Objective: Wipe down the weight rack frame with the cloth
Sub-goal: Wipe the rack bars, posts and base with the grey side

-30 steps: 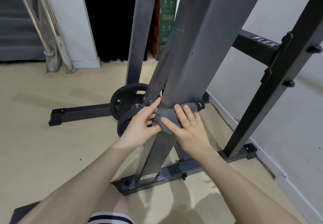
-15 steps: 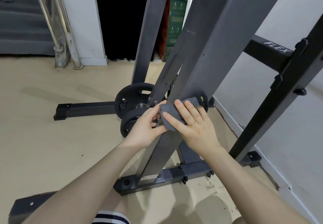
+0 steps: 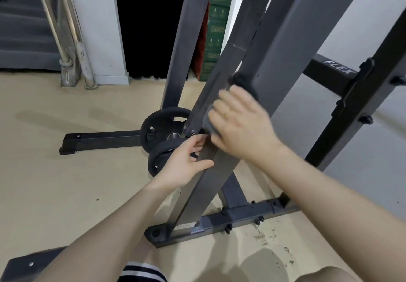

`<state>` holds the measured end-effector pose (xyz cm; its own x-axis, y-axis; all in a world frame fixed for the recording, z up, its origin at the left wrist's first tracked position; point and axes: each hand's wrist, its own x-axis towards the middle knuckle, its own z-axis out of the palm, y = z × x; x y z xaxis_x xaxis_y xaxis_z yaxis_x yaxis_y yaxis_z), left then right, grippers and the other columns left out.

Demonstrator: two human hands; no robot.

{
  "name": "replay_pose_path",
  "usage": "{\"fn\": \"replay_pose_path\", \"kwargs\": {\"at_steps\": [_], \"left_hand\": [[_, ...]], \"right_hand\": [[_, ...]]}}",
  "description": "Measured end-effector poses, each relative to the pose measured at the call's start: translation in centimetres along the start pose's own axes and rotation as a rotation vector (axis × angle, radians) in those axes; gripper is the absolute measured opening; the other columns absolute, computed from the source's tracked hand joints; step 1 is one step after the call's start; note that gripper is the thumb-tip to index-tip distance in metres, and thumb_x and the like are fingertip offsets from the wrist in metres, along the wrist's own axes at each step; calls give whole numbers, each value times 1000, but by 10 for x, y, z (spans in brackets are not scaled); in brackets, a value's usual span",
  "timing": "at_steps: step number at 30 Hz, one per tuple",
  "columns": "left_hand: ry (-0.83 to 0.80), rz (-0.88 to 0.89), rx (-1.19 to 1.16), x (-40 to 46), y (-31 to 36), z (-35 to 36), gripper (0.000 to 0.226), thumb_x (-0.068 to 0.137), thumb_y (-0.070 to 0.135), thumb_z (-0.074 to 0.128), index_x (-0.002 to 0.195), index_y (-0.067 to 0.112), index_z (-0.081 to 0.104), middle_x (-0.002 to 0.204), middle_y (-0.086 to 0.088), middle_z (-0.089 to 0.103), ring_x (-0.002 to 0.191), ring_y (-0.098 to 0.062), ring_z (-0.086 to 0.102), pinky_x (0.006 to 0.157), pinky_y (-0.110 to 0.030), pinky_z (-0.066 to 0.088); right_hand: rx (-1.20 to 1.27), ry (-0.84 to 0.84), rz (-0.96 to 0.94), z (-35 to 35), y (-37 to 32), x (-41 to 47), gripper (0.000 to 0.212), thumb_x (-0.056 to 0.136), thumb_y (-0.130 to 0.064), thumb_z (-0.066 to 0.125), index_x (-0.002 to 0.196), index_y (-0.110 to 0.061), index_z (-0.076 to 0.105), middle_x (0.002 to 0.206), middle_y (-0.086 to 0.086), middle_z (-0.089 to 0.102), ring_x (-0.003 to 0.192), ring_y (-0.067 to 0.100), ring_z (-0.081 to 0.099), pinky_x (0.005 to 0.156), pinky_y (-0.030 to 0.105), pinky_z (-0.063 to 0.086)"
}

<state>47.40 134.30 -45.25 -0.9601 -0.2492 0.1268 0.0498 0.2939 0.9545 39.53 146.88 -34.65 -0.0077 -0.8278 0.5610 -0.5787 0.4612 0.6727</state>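
At nine o'clock we see the rack's black floor foot lying flat on the beige floor; just right of it two black weight plates hang low on the frame, one overlapping the other. Toward the centre our left hand rests against the grey slanted upright of the weight rack frame; its fingers are curled loosely around the near edge of the post, thumb lying along the front face. Just past it, toward one o'clock, our right hand lies on the same upright with fingers straight and close together, blurred by motion; under it the grey cloth is pressed flat against the post, a darker part of it showing beyond the fingertips; whether that part wraps the post we cannot tell. At five o'clock the base crossbar sits bolted on the floor; at three o'clock a black upright stands near the wall.
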Motion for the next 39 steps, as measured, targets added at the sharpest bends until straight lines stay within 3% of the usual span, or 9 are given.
{"fn": "replay_pose_path", "kwargs": {"at_steps": [4, 10, 16, 18, 21, 25, 29, 33, 39], "left_hand": [[-16, -12, 7, 0, 1, -1, 62, 81, 17, 71, 135, 29, 43, 123, 23, 49, 111, 10, 46, 94, -18, 42], [-33, 69, -39, 1, 1, -1, 44, 84, 2, 60, 116, 30, 49, 105, 11, 63, 99, 3, 59, 83, -14, 48], [-28, 31, -30, 3, -8, 0, 60, 82, 16, 70, 134, 28, 43, 126, 15, 51, 116, 1, 48, 91, -17, 44], [-21, 34, -17, 4, -11, 0, 63, 82, 19, 70, 136, 31, 41, 131, 17, 48, 119, 4, 45, 94, -21, 43], [4, 35, -46, 4, -16, 5, 60, 82, 17, 70, 126, 46, 39, 129, 21, 46, 120, 5, 44, 98, -29, 44], [16, 62, -35, 4, -21, 7, 61, 84, 17, 69, 120, 54, 36, 126, 23, 45, 122, 3, 43, 101, -34, 44], [0, 71, -6, 5, -20, 5, 62, 84, 18, 69, 125, 49, 35, 124, 27, 43, 121, 2, 44, 102, -32, 43], [4, 63, -14, 4, -18, 4, 63, 84, 17, 69, 117, 58, 34, 123, 31, 42, 117, 8, 43, 100, -32, 43], [-5, -7, -40, 3, -10, 4, 62, 83, 13, 69, 135, 32, 41, 131, 15, 49, 119, 4, 45, 103, -33, 43]], "right_hand": [[-55, 50, 143, -4, 19, 10, 31, 87, -31, 50, 85, -7, 69, 97, 8, 68, 110, 31, 58, 109, 42, 25], [15, -268, -2, 16, -47, -36, 58, 92, -58, 40, 104, -10, 70, 118, 9, 65, 121, 29, 53, 112, 39, 16], [-101, 97, 95, 2, 0, -11, 28, 94, -34, 52, 91, -12, 68, 114, 7, 66, 123, 27, 51, 112, 44, 16], [-92, 168, 184, 5, 9, -16, 27, 96, -31, 51, 111, -13, 64, 132, 9, 57, 131, 28, 36, 113, 45, 13], [21, 120, 251, 30, -14, -59, 50, 96, -26, 49, 141, -16, 32, 154, 11, 17, 141, 33, 12, 114, 46, 14], [156, 41, 317, 53, -46, -98, 59, 91, -35, 51, 139, -19, 20, 148, 11, 6, 145, 31, -2, 116, 44, 7], [196, 19, 261, 39, -20, -88, 69, 89, -54, 51, 143, -26, 17, 153, 7, 2, 145, 29, -1, 111, 48, 19], [266, 27, 333, 45, -33, -90, 75, 87, -63, 47, 143, -25, 15, 157, 1, -20, 146, 27, -11, 116, 47, 8], [250, -26, 253, 66, -61, -124, 74, 77, -30, 71, 136, -21, 27, 147, 14, 7, 134, 34, 9, 104, 51, 22]]}}
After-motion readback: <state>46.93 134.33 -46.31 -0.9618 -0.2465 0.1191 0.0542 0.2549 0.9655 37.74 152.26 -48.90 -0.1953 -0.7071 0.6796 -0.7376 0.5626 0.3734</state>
